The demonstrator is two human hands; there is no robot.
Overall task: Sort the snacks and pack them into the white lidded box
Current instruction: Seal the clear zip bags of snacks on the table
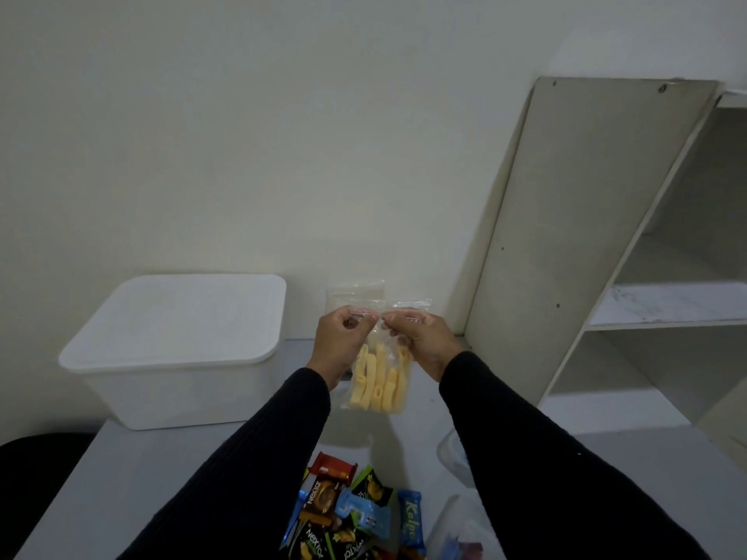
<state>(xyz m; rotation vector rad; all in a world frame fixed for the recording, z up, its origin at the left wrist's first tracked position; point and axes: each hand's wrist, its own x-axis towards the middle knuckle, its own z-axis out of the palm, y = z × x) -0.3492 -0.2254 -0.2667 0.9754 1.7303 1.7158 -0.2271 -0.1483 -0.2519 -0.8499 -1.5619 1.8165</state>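
Between pinched fingers (366, 317), clear snack bag (380, 381).

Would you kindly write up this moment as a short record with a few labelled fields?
held item: clear bag of yellow stick snacks, raised above the table
left hand: pinches the bag's top edge
right hand: pinches the top edge beside it
white lidded box: far left of the table, lid on
snack pile: mixed wrapped snacks near the person, between the sleeves
shelf unit: right side, shelves bare
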